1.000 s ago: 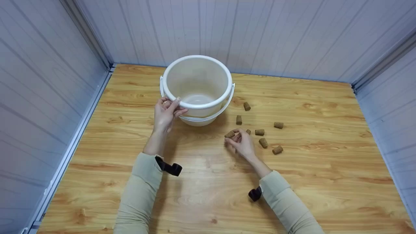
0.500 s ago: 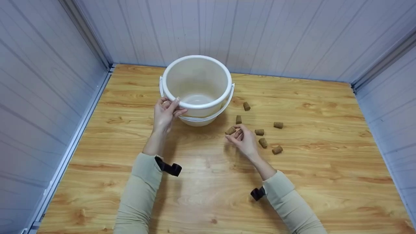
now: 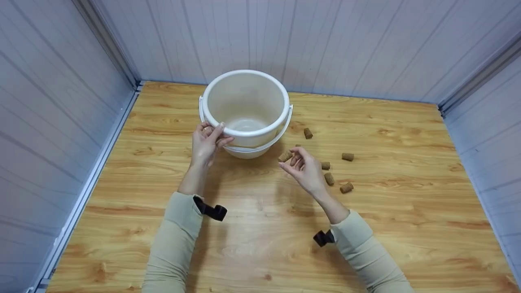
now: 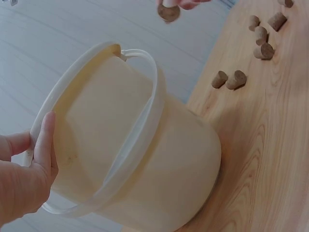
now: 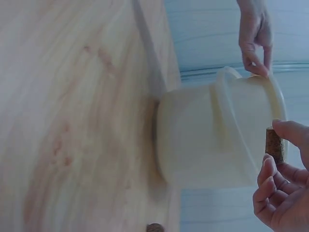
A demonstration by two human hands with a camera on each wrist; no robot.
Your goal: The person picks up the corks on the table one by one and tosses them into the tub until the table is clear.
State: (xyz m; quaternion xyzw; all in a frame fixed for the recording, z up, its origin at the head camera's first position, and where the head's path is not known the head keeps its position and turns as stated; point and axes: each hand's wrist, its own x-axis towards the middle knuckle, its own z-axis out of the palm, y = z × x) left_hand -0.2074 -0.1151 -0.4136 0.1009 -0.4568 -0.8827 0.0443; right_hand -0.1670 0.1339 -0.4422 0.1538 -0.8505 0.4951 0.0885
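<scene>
A white plastic bucket point(image 3: 260, 140) stands upright on the wooden surface, its handle hanging down at the front. My left hand point(image 3: 206, 144) grips the front left of its rim, the thumb on top; the left wrist view shows the same hand point(image 4: 29, 174) at the rim. My right hand point(image 3: 307, 169) pinches a cork point(image 3: 285, 156) between thumb and fingers, raised above the surface just right of the bucket. In the right wrist view this cork point(image 5: 274, 145) is held upright near the bucket's rim. The visible part of the bucket's inside holds nothing.
Several loose corks lie right of the bucket, among them a cork point(image 3: 308, 133) at the back and a cork point(image 3: 346, 187) at the front. One is partly hidden behind my right hand. A panelled wall point(image 3: 346, 49) rises close behind the bucket.
My right hand has lifted the cork off the area of the loose corks and moved it slightly up and toward the bucket. The left hand and the bucket have stayed in place.
</scene>
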